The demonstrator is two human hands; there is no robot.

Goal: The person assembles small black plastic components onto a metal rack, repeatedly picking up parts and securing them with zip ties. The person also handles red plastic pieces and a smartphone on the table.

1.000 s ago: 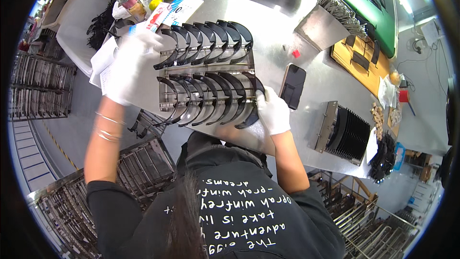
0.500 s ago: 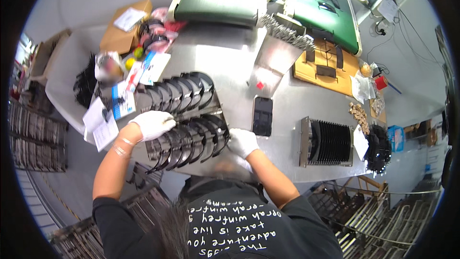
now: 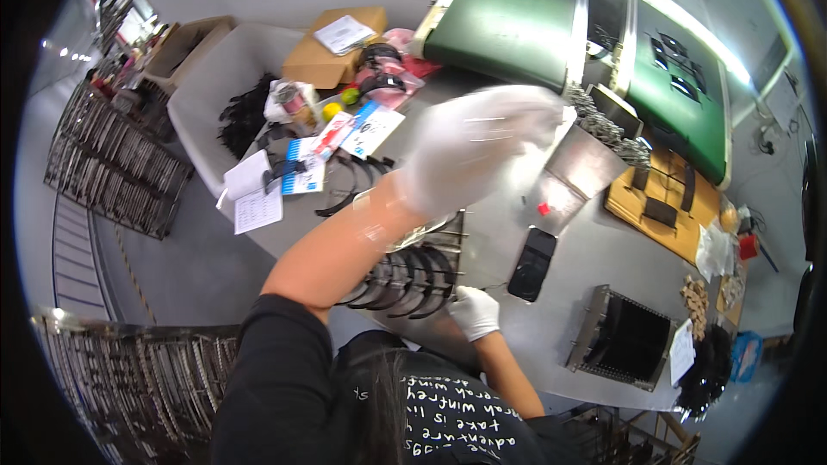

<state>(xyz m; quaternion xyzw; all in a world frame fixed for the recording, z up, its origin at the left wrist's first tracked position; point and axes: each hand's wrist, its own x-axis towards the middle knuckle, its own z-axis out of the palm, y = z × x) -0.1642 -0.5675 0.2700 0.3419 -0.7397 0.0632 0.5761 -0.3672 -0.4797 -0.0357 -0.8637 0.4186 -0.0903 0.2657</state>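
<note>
My left hand [image 3: 482,151], in a white glove, is raised across the middle of the view, over the bench and partly in front of a metal rack. Motion smears its fingers, and I cannot make out anything in it. The metal rack [image 3: 460,237] holds two rows of curved black strips [image 3: 413,280]; my left hand and forearm hide much of it. At the rack's right end, my right hand [image 3: 475,313], also white-gloved, has its fingers curled against the frame's near corner. A dark phone [image 3: 532,264] lies to the right of the rack.
A second rack [image 3: 624,336] of black pieces stands at the bench's right. Behind lie a metal box [image 3: 586,159] with a heap of metal pieces, a cardboard sheet [image 3: 663,202] and two green conveyor belts [image 3: 504,13]. Cards and a notebook [image 3: 257,194] lie at left.
My left hand has lifted off the rack and swung forward and right, up over the bench. My right hand stays by the rack's right end. The whole view has turned.
</note>
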